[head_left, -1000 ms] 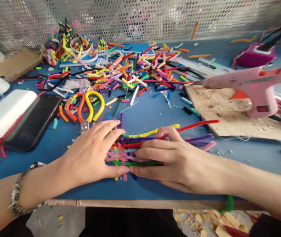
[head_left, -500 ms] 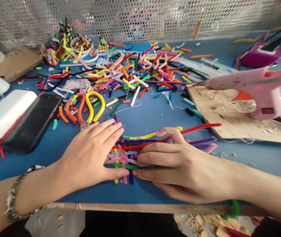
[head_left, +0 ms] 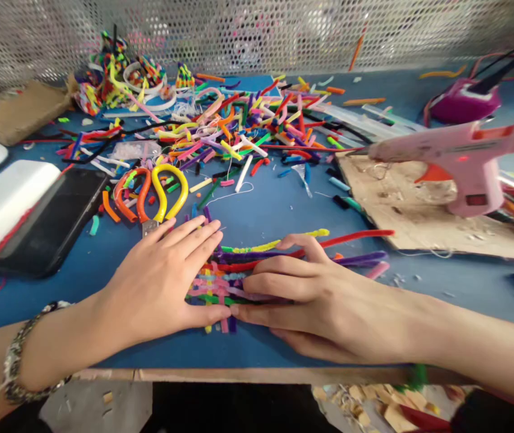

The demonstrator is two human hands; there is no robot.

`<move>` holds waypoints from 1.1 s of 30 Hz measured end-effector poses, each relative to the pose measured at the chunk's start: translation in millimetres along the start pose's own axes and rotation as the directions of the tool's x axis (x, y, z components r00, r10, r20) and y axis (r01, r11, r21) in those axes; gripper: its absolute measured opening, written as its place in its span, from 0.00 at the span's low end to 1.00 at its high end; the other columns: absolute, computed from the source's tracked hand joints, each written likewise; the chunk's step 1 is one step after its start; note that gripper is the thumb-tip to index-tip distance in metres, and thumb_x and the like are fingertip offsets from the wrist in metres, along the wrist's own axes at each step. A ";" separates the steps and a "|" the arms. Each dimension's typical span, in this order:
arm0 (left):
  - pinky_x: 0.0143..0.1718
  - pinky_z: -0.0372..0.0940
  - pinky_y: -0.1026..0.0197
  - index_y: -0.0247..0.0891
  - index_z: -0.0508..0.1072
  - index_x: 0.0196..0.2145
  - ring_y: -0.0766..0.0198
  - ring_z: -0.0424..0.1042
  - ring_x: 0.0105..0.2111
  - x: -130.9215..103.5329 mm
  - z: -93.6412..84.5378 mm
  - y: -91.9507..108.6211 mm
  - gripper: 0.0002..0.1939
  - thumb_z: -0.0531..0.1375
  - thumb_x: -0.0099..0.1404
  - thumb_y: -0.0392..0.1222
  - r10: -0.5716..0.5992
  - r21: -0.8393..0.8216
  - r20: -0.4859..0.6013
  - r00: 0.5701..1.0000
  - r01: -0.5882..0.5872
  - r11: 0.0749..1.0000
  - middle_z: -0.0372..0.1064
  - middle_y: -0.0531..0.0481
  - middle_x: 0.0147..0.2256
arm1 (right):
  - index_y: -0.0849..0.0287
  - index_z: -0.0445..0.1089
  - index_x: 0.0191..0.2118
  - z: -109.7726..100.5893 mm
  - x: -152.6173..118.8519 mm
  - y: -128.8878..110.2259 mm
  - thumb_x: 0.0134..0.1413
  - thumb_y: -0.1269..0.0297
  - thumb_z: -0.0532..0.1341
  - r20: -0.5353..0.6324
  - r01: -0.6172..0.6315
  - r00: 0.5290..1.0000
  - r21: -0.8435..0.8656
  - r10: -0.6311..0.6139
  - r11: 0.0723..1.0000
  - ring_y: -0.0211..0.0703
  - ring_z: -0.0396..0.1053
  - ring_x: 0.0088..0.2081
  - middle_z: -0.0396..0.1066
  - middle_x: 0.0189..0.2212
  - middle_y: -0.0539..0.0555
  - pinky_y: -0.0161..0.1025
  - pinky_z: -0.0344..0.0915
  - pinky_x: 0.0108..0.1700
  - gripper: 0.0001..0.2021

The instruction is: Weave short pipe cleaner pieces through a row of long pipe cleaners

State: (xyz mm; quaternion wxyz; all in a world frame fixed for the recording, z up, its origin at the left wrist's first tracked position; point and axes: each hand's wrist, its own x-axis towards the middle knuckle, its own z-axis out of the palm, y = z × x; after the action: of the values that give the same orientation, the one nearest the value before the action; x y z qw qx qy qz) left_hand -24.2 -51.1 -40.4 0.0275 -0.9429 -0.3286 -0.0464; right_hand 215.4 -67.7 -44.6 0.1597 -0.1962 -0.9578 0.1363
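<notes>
A woven patch of coloured pipe cleaners (head_left: 220,282) lies on the blue table, its long strands running right. My left hand (head_left: 162,276) rests flat over the patch's left part, fingers spread, hiding what is beneath. My right hand (head_left: 315,294) lies over the strands at the right, its fingers bent and pressed onto them. The thumbs nearly meet at the patch's near edge. A red strand (head_left: 360,234) and purple strands (head_left: 365,258) stick out beyond my right hand. Yellow-and-orange-handled pliers (head_left: 162,195) lie just past my left fingertips.
A pink glue gun (head_left: 459,156) sits over cardboard (head_left: 387,204) at the right. Cut pipe cleaners (head_left: 238,126) are heaped at the back. A black phone (head_left: 53,222) and a white block (head_left: 11,207) lie at the left. A perforated metal screen (head_left: 247,36) stands behind.
The whole view has shifted slightly, so things appear a little further left. Both hands keep nearly the same pose on the woven strands.
</notes>
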 end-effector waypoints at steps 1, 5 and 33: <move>0.55 0.59 0.45 0.29 0.63 0.58 0.49 0.62 0.58 0.0 0.8 -0.5 0.40 0.52 0.62 0.65 0.010 0.006 -0.006 1.000 -0.010 1.000 0.59 0.42 0.60 | 0.52 0.70 0.50 0.1 -0.2 0.5 0.62 0.68 0.53 0.000 0.003 1.000 -0.005 -0.003 1.000 0.37 0.65 0.47 0.72 0.44 0.48 0.43 0.47 0.55 0.14; 0.56 0.57 0.46 0.27 0.63 0.58 0.49 0.61 0.58 0.5 -1.3 -3.2 0.38 0.51 0.63 0.64 0.071 0.014 -0.075 0.995 -0.070 0.997 0.61 0.40 0.59 | 0.52 0.68 0.53 -0.8 -0.6 0.9 0.62 0.70 0.50 0.037 0.020 0.999 -0.034 -0.019 0.999 0.40 0.62 0.52 0.69 0.50 0.52 0.44 0.49 0.56 0.18; 0.38 0.69 0.55 0.33 0.76 0.37 0.56 0.74 0.35 -2.1 -11.9 -2.5 0.13 0.52 0.63 0.38 0.346 -0.057 -0.198 0.917 -0.363 0.930 0.76 0.45 0.36 | 0.47 0.63 0.57 -8.9 -0.8 -2.0 0.62 0.69 0.48 0.187 -0.040 0.981 -0.044 0.048 0.998 0.40 0.55 0.61 0.60 0.60 0.53 0.53 0.39 0.62 0.20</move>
State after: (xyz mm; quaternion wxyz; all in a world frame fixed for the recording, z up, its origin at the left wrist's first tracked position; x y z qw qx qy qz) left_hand -28.2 -51.4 -28.7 0.0222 -0.9787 -0.1458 -0.1430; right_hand 218.6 -68.1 -36.0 0.0616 -0.2068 -0.9666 0.1383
